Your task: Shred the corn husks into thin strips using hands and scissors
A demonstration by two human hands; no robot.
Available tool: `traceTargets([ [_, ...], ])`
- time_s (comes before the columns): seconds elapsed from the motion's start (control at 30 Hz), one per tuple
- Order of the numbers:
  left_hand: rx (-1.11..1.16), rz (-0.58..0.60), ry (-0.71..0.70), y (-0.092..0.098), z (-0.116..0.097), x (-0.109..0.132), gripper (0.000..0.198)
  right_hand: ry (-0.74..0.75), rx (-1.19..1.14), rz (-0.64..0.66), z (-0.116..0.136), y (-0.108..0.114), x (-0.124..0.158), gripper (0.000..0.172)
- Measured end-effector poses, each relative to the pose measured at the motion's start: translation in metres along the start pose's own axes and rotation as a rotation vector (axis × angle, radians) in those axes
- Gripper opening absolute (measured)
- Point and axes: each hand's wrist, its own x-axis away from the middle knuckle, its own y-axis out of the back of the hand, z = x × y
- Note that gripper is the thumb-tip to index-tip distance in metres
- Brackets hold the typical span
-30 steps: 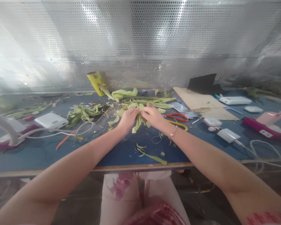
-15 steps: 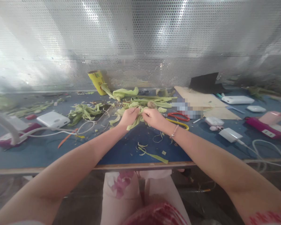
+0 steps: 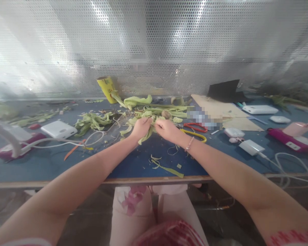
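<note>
Both my hands meet over the middle of the blue table [image 3: 41, 164]. My left hand [image 3: 140, 128] is closed round a green leaf strip [image 3: 145, 136] that hangs down from my fingers. Just to its right, my right hand [image 3: 166, 130] pinches the same bunch of strips. A heap of longer green leaf strips [image 3: 159, 111] lies right behind my hands. Cut scraps of leaf [image 3: 166, 169] lie on the table in front of my hands, near the front edge.
Red-handled scissors [image 3: 196, 127] and a yellow-handled tool [image 3: 195, 134] lie right of my hands. A yellow tube [image 3: 106, 89] leans on the perforated metal wall. White boxes [image 3: 58, 130], chargers with cables [image 3: 251, 147], pink devices [image 3: 292, 140] and cardboard [image 3: 220, 111] stand around.
The leaf strip in my left hand has swung from hanging straight to slanting down-left. Both hands stay together at the same spot; the view has shifted slightly.
</note>
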Motion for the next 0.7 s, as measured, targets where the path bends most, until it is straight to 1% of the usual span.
traceTargets([
  [0.17, -0.001, 0.0, -0.026, 0.0001, 0.0009, 0.0006, 0.036, 0.007, 0.011, 0.004, -0.0003, -0.001, 0.0001, 0.028],
  [0.57, 0.0, -0.004, -0.016, -0.0006, 0.0065, -0.0027, 0.037, 0.009, 0.033, 0.015, -0.0013, -0.0004, 0.0002, 0.029],
  [0.63, 0.025, -0.019, -0.001, 0.0, 0.0074, -0.0026, 0.039, 0.015, 0.042, 0.02, -0.0022, 0.0028, 0.0001, 0.028],
  [0.7, 0.117, -0.017, 0.009, 0.0004, 0.0064, -0.001, 0.041, 0.05, 0.05, 0.019, -0.0038, 0.0076, -0.0006, 0.027],
])
